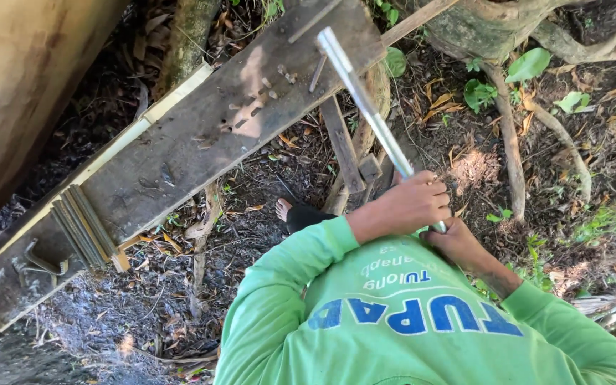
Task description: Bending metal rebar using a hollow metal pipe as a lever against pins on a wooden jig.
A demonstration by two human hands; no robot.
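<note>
Both hands are closing around the near end of a long metal pipe [365, 100]. The left hand [409, 203] is wrapping its fingers over the top of the pipe, and the right hand [456, 241] is gripping just below it, at the very end of the pipe, so the two grips are touching one another. From there the pipe is rising at a slant away from the person, and its far end is resting over the far right corner of a weathered wooden plank [201, 135].

Just beside the pipe's far end, a short steel rod [317, 73] is sticking up at a tilt from the plank. Near it, a cluster of nail stubs [254, 107] is standing out of the wood in the sunlit patch.

The plank is lying at a diagonal, and a pale strip of wood [137, 128] is running along its far edge. At the plank's near left end, a bundle of bent steel bars [83, 224] is lying across it.

Under the plank, a bare foot [284, 209] is showing on ground covered with dry leaves [180, 242], and tree roots [511, 142] are spreading to the right.
</note>
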